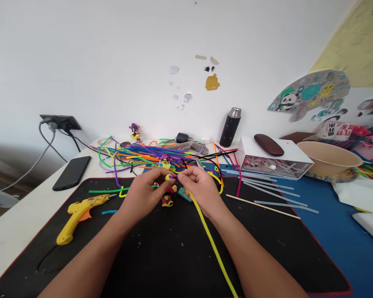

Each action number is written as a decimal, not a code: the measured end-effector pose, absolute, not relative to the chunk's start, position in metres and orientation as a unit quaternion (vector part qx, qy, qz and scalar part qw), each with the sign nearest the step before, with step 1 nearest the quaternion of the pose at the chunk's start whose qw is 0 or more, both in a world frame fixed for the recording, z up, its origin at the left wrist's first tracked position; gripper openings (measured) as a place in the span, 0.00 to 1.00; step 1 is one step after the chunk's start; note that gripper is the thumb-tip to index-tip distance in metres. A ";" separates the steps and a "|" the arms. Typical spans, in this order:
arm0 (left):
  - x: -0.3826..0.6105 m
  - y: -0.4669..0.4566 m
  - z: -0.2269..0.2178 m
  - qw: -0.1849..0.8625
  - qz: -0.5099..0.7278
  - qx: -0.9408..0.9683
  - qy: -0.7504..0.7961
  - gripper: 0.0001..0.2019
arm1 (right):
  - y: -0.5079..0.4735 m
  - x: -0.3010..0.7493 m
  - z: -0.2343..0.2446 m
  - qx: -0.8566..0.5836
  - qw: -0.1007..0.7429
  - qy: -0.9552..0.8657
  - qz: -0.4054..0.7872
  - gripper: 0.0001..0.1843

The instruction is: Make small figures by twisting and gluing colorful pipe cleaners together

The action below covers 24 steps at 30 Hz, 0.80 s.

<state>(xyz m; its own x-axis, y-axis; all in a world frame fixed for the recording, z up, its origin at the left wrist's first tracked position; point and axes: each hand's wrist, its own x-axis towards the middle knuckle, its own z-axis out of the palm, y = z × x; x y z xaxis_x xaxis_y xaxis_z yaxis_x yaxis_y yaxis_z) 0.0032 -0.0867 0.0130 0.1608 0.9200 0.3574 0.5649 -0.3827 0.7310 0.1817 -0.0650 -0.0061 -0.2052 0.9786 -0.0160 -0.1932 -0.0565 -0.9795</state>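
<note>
My left hand (143,188) and my right hand (200,186) meet over the black mat (161,256), both pinched on a small yellow coil (169,177) at the end of a long yellow pipe cleaner (213,244). That pipe cleaner trails from my fingers towards me across the mat. Just under my hands stands a small red and yellow pipe-cleaner figure (168,200), partly hidden. A pile of many-coloured pipe cleaners (149,155) lies right behind my hands.
A yellow glue gun (77,213) lies on the mat at the left, a black phone (72,172) beyond it. Clear glue sticks (273,192), a thin wooden skewer (262,206), a white box (275,159), a black flask (230,127) and a paper bowl (328,159) sit to the right.
</note>
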 end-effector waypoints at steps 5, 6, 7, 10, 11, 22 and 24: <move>0.003 -0.083 0.012 0.193 0.378 0.725 0.543 0.10 | -0.064 0.182 -0.009 -0.392 0.481 -0.492 0.611 0.18; 0.003 -0.083 0.012 0.200 0.375 0.723 0.544 0.10 | -0.064 0.182 -0.009 -0.389 0.480 -0.492 0.614 0.18; 0.003 -0.083 0.012 0.210 0.373 0.721 0.545 0.11 | -0.064 0.182 -0.010 -0.386 0.478 -0.492 0.616 0.18; 0.002 -0.084 0.012 0.258 0.374 0.706 0.543 0.11 | -0.064 0.183 -0.010 -0.375 0.468 -0.494 0.629 0.20; 0.002 -0.084 0.013 0.280 0.379 0.698 0.539 0.12 | -0.064 0.184 -0.010 -0.373 0.462 -0.495 0.635 0.20; -0.006 -0.076 0.015 0.520 0.420 0.592 0.450 0.22 | -0.066 0.187 -0.009 -0.358 0.414 -0.528 0.649 0.23; -0.007 -0.075 0.013 0.537 0.416 0.583 0.446 0.22 | -0.065 0.187 -0.010 -0.353 0.413 -0.531 0.651 0.24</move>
